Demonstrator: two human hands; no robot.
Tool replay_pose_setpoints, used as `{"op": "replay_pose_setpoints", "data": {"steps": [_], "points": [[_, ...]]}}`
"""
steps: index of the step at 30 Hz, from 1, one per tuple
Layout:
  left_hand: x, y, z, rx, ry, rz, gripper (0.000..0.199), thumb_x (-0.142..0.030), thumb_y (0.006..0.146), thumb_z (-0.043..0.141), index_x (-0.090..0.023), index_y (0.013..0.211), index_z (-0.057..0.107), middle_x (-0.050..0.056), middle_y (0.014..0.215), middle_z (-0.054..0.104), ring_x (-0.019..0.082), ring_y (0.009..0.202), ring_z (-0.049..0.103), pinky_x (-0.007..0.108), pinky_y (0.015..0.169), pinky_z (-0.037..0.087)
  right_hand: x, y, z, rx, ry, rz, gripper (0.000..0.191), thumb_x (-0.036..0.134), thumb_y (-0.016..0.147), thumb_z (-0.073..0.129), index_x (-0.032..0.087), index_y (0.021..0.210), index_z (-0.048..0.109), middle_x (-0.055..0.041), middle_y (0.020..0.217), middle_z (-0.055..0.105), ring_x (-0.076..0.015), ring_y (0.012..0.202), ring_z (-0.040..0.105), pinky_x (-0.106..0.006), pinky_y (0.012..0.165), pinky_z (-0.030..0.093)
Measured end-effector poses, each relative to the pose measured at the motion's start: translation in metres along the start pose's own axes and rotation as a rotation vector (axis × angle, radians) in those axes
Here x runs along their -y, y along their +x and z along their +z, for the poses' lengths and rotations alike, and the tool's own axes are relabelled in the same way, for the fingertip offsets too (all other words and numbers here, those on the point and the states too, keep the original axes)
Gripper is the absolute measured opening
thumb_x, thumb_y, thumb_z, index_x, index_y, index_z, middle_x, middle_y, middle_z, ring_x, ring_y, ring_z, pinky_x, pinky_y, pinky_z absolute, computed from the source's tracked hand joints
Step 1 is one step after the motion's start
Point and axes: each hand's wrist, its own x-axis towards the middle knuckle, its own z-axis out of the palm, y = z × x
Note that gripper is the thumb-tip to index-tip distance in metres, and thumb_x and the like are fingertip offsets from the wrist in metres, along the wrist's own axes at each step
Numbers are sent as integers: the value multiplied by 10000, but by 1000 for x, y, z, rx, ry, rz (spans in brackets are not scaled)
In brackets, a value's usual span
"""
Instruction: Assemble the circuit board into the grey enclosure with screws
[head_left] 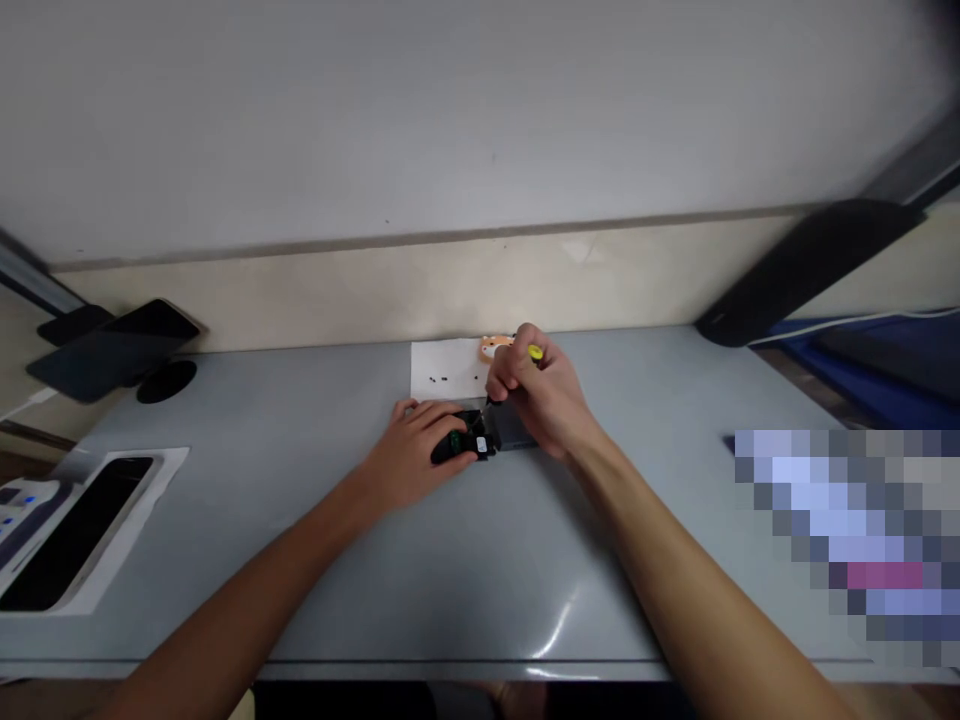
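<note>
Two hands at work on a small dark device mid-desk.

Left hand (pixel 415 447) curled loosely over the black, blocky device (pixel 480 436), fingers pressing it down; right hand (pixel 538 395) closed tight around a thin yellow-capped screwdriver (pixel 531 356), tip down at the device. Just beyond, flat white paper (pixel 444 368) with tiny dark screws (pixel 439 380) on the smooth, glossy grey desk (pixel 420 580).

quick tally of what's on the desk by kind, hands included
hands: 2 (left hand, right hand)
small black device under the left hand: 1
yellow-topped tool in the right hand: 1
white paper sheet: 1
tiny dark bits on the paper: 2
orange figure behind the right hand: 1
total: 8
</note>
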Motion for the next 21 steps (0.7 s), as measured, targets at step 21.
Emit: {"op": "replay_pose_setpoints", "data": {"steps": [21], "points": [[-4, 1, -2, 8, 2, -19, 143, -355, 962, 685, -266, 1070, 660, 13, 1349, 672, 231, 1251, 611, 461, 1133, 313, -1, 2, 7, -42, 157, 9, 360, 589, 916, 649, 248, 1028, 676, 30, 728, 507, -112, 624, 480, -276, 619, 447]]}}
